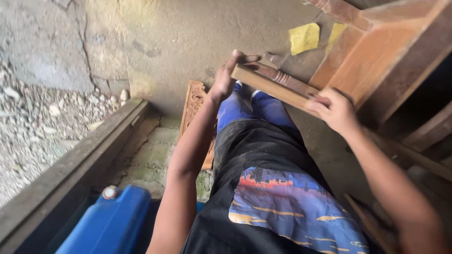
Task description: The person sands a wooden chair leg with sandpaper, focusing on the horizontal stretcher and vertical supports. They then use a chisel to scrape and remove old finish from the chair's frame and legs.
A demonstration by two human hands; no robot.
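My left hand (pixel 227 77) grips the far end of a long wooden bar (pixel 270 87) that belongs to a brown wooden furniture frame (pixel 376 51). My right hand (pixel 335 110) presses on the same bar nearer the frame, fingers curled over its edge. A turned, grooved wooden spindle (pixel 287 80) runs just behind the bar. My legs in blue trousers (pixel 254 108) and a black printed shirt lie below both arms.
Two yellow pieces of sandpaper (pixel 305 37) lie on the dusty concrete floor. A carved wooden panel (pixel 193 106) rests beside my left leg. A blue plastic jerrycan (pixel 110 221) sits at the bottom left by a wooden beam (pixel 70 164). Gravel lies at left.
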